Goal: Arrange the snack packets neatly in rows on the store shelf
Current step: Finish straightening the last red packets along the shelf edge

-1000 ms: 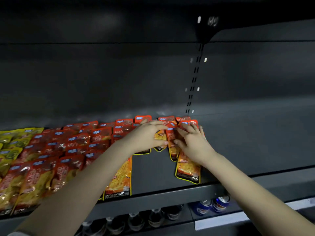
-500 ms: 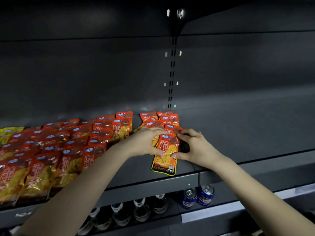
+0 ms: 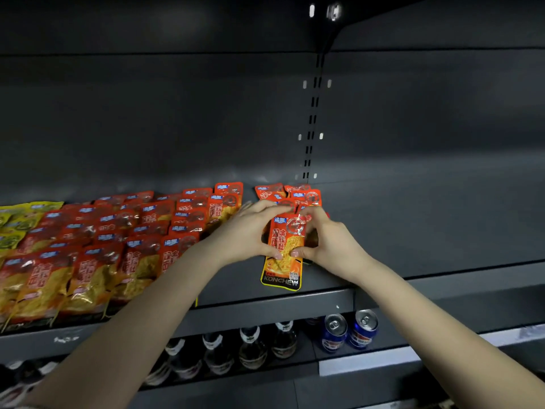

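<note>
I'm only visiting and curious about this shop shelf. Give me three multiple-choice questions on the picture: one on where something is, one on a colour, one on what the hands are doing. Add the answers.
1. Where do the blue cans stand?
A. Below the snack shelf, right of the bottles
B. Among the snack packets
C. On the top shelf

2. What colour are the leftmost packets on the snack shelf?
A. Blue
B. Yellow
C. White

3. What are the left hand and right hand doing?
A. Hanging empty
B. Lifting a can
C. Holding one orange packet between them

Answers:
1 A: the cans show under the snack shelf, beside the bottles.
2 B: their wrappers are plainly yellow.
3 C: fingers and thumbs of both hands curl round the packet's edges.
</note>
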`<state>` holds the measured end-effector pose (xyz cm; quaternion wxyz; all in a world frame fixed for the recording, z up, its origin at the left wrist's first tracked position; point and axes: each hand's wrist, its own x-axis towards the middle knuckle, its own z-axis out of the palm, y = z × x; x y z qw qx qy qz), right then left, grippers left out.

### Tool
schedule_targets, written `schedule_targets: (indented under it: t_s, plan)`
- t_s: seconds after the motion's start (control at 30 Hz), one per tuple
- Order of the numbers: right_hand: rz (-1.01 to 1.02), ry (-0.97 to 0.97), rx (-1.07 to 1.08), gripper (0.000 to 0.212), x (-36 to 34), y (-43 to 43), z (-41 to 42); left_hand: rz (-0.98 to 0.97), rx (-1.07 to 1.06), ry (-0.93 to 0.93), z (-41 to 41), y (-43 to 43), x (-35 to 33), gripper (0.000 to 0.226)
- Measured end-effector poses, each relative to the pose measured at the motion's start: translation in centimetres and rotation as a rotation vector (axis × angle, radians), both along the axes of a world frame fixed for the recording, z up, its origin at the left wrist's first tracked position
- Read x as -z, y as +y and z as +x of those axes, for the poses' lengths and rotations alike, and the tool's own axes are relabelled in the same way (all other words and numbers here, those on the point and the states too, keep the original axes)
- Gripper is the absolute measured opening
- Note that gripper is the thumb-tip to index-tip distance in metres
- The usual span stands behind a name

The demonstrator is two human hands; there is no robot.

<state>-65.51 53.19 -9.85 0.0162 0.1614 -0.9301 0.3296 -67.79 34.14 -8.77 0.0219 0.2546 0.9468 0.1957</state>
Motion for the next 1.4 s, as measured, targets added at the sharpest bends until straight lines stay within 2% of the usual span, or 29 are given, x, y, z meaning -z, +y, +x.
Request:
schedule_targets:
  t_s: [0.3, 0.67, 0.73, 0.83, 0.97, 1.1, 1.4]
  plan:
    - [-0.001, 0.014, -0.059, 0.071, -0.1, -6.5, -1.9, -0.088, -0.114, 0.125, -0.1, -5.7, -0.4, 0.089]
    - [0.095, -0.025, -0.047, 0.075, 0.3, -10.8, -4.2, -0.100, -0.181, 0.078, -0.6, -9.7, 0.1, 0.090]
    - [0.138, -0.044, -0.047, 0.068, 0.5, -10.9, -4.5, -0.097, -0.181, 0.065, -0.5, -10.1, 0.6, 0.089]
    - [0.182, -0.027, -0.059, 0.035, 0.6, -11.1, -4.6, -0.090, -0.172, 0.019, -0.5, -10.4, 1.2, 0.086]
    - [0.199, 0.002, -0.047, 0.053, 1.0, -11.0, -4.2, -0.125, -0.146, -0.049, -0.7, -10.7, 1.5, 0.073]
    - [0.182, 0.059, -0.031, 0.046, 1.6, -11.0, -3.9, -0.127, -0.121, -0.065, -0.8, -10.8, 1.5, 0.068]
    - [0.192, 0.161, 0.017, 0.038, 1.6, -7.7, -3.2, -0.025, -0.047, 0.112, -1.7, -7.7, 0.2, 0.055]
